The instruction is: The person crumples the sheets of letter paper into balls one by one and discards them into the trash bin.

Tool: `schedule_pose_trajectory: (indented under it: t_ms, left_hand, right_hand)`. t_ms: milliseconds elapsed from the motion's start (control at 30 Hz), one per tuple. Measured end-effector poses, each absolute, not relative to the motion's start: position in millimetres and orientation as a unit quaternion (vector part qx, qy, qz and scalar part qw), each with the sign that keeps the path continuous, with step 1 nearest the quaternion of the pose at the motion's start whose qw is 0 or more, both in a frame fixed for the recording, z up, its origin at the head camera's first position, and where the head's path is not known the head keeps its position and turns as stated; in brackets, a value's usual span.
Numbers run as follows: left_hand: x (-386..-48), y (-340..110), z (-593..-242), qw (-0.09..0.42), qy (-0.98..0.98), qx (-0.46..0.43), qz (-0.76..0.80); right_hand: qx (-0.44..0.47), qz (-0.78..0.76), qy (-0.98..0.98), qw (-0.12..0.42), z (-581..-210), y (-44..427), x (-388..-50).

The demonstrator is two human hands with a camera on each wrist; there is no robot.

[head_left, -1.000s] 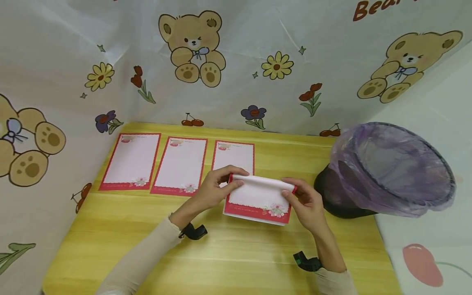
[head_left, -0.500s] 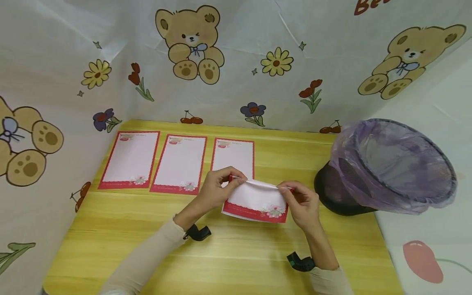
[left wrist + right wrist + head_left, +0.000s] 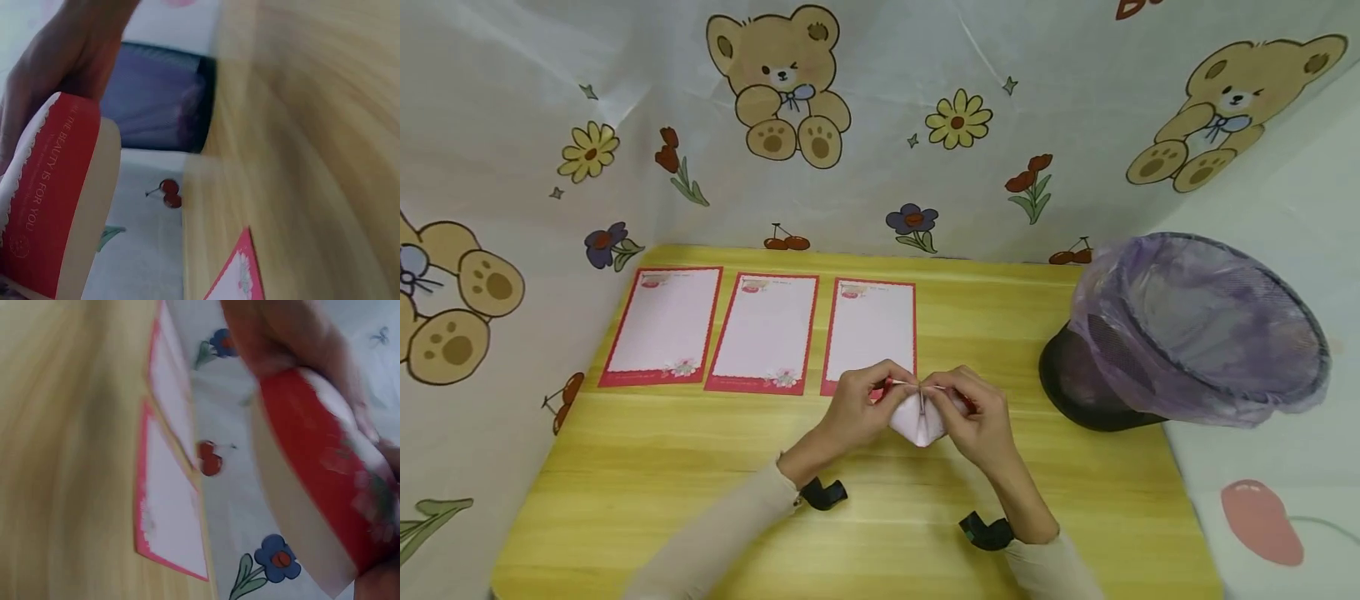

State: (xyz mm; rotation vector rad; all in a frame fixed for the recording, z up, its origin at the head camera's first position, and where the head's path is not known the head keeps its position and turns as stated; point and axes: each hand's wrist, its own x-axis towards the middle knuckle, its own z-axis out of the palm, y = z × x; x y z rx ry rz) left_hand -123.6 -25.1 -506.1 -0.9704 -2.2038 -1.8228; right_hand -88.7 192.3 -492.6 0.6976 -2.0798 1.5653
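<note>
Over the table, both hands pinch one white letter sheet [image 3: 921,432] with a red border. My left hand [image 3: 859,407] has its left part, my right hand [image 3: 979,417] its right part, thumbs and fingers almost meeting at the top. Between them the sheet is bunched, with a crease down its middle. In the left wrist view the printed red band of the sheet [image 3: 50,187] curves outward, a plain layer behind it. The right wrist view shows the red band [image 3: 315,465] with blurred flowers. The fingers hide most of the sheet.
Three similar sheets lie in a row at the back left: a left one [image 3: 662,329], a middle one [image 3: 765,333] and a right one [image 3: 871,333]. A black bin with a purple bag [image 3: 1101,354] stands at the right. A bear-print cloth [image 3: 850,200] hangs behind the yellow table [image 3: 700,467].
My hands have moved toward each other, the right one mostly leftward. The sheet between them went from a flat fold to a bunched, creased shape. The right sheet on the table shows more fully.
</note>
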Motion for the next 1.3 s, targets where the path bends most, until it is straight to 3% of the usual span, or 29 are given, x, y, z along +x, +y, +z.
schedule_pose_trajectory:
  t_ms: [100, 367, 533, 800, 900, 1000, 1300]
  left_hand:
    - [-125.1, -20.9, -505.9, 0.074, -0.730, -0.326, -0.596]
    - [-135.2, -26.7, -492.9, 0.088, -0.732, -0.313, -0.599]
    - [-135.8, -26.5, -488.0, 0.095, -0.721, -0.330, -0.602]
    - [-132.0, -24.1, -489.8, 0.111, -0.708, -0.386, -0.581]
    - [-132.2, -24.4, -488.7, 0.112, -0.697, -0.401, -0.583]
    - [-132.9, -24.7, -488.6, 0.106, -0.693, -0.410, -0.584]
    - [-134.1, -33.3, -483.2, 0.054, -0.708, -0.397, -0.582]
  right_hand:
    - [0.246, 0.549, -0.770, 0.211, -491.0, 188.1, -91.6]
    - [0.188, 0.636, -0.739, 0.118, -486.7, 197.9, -86.3]
    - [0.212, 0.705, -0.671, 0.091, -490.3, 202.0, -89.7]
    - [0.216, 0.724, -0.648, -0.094, -496.4, 204.4, -96.0]
    - [0.202, 0.714, -0.656, -0.136, -500.1, 204.2, -96.8]
    - [0.199, 0.702, -0.670, -0.132, -503.6, 202.6, -96.0]
    - [0.187, 0.641, -0.744, -0.016, -503.6, 201.2, -92.3]
